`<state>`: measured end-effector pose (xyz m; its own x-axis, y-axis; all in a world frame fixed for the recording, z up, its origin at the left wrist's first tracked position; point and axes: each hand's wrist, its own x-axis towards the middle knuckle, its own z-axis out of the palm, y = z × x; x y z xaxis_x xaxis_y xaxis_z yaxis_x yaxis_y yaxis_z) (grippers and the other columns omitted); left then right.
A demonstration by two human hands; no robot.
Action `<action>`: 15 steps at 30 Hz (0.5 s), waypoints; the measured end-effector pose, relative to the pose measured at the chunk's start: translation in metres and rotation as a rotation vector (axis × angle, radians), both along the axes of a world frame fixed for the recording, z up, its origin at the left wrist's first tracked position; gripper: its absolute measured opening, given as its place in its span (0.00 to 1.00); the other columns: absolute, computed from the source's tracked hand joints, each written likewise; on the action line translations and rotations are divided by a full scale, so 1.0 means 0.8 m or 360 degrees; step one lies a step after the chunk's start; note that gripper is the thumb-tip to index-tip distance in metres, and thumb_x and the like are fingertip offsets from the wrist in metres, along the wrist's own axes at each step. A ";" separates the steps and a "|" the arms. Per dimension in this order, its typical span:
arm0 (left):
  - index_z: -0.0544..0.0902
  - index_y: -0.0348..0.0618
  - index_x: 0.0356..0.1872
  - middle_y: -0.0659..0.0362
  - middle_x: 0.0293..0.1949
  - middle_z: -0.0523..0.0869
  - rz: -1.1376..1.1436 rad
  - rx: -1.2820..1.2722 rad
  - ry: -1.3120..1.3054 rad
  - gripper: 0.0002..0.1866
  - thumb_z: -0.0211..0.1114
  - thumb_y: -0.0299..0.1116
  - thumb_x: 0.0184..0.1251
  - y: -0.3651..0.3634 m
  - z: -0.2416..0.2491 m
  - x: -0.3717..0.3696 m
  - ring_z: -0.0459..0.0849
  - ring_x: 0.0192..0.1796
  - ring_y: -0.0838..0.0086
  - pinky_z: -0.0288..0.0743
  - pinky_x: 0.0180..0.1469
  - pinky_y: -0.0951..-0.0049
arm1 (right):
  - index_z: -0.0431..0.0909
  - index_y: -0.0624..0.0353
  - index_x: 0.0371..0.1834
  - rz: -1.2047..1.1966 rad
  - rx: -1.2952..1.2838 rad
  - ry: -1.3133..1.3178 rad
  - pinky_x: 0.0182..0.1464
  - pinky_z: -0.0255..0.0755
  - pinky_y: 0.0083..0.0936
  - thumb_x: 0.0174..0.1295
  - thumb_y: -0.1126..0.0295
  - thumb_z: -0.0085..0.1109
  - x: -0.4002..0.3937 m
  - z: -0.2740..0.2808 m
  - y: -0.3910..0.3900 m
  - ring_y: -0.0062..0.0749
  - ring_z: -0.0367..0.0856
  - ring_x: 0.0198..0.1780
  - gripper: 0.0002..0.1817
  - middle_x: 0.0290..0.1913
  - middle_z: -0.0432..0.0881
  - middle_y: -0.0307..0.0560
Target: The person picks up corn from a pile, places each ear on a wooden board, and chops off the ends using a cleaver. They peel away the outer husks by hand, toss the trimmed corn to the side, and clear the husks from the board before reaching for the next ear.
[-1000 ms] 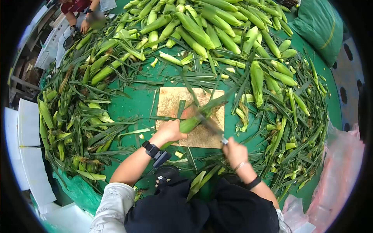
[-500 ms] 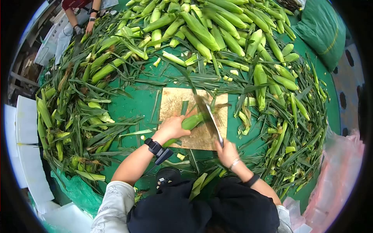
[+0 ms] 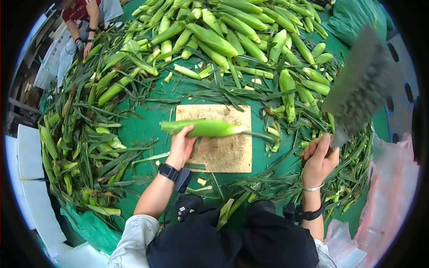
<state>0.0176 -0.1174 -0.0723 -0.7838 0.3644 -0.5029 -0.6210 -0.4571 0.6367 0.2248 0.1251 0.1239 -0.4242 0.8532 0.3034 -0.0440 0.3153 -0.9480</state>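
My left hand [image 3: 182, 145] is closed round a green ear of corn [image 3: 208, 128], held crosswise over the wooden cutting board [image 3: 219, 156]. The ear's pale end points right, with a thin dark strand trailing from it. Out to the right, my right hand [image 3: 319, 158] grips the handle of a broad cleaver [image 3: 359, 80]. Its blade is raised and smeared by motion, well apart from the ear and the board.
A large heap of corn ears [image 3: 219, 40] lies beyond the board. Cut husk leaves [image 3: 98, 147] are strewn on both sides. Another person's hands [image 3: 85, 47] work at the upper left. A green sack [image 3: 357, 20] and pink plastic sheeting [image 3: 386, 192] lie at the right.
The cleaver has swung from the board up and to the right. The ear has turned from slanting to nearly level and been lifted, still in my left hand.
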 end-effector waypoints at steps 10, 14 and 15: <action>0.79 0.36 0.45 0.54 0.43 0.85 0.0046 -0.0402 0.0111 0.16 0.70 0.23 0.56 -0.009 0.040 0.029 0.85 0.45 0.67 0.83 0.45 0.66 | 0.77 0.69 0.30 0.0708 -0.0261 -0.1716 0.33 0.72 0.46 0.64 0.59 0.56 0.048 -0.179 -0.090 0.66 0.79 0.33 0.19 0.25 0.77 0.69; 0.80 0.41 0.46 0.58 0.42 0.85 0.0051 -0.0245 0.0251 0.15 0.69 0.36 0.62 0.042 0.098 -0.036 0.85 0.43 0.70 0.82 0.46 0.63 | 0.78 0.69 0.29 0.0242 -0.0123 -0.1756 0.30 0.69 0.41 0.63 0.62 0.56 0.082 -0.164 -0.048 0.36 0.74 0.22 0.16 0.21 0.78 0.61; 0.79 0.43 0.47 0.57 0.44 0.85 0.0089 -0.0167 0.0246 0.16 0.68 0.39 0.64 0.056 0.113 -0.070 0.84 0.46 0.68 0.82 0.47 0.60 | 0.79 0.69 0.30 0.0284 -0.0264 -0.1683 0.28 0.67 0.41 0.63 0.63 0.57 0.095 -0.161 -0.017 0.35 0.69 0.20 0.16 0.19 0.77 0.57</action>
